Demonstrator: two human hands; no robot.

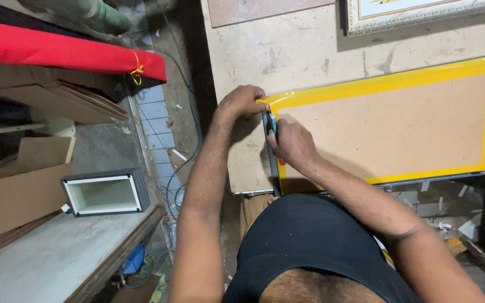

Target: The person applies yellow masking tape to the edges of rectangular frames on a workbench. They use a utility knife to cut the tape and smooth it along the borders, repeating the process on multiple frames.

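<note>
While left hand (pixel 242 101) pins tape (pixel 388 83) at board (pixel 388 129) corner, we grip probably cutter (pixel 271 124) in right hand (pixel 292 143); taping near finished, corner trim left.

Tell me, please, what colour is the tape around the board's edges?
Yellow: the tape borders the brown board, clearest in the head view.

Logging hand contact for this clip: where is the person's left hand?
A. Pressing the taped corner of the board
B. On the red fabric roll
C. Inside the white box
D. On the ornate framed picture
A: the left hand presses on the corner of the yellow tape edging the brown board, while the right hand holds a small tool against the board's left edge.
</note>
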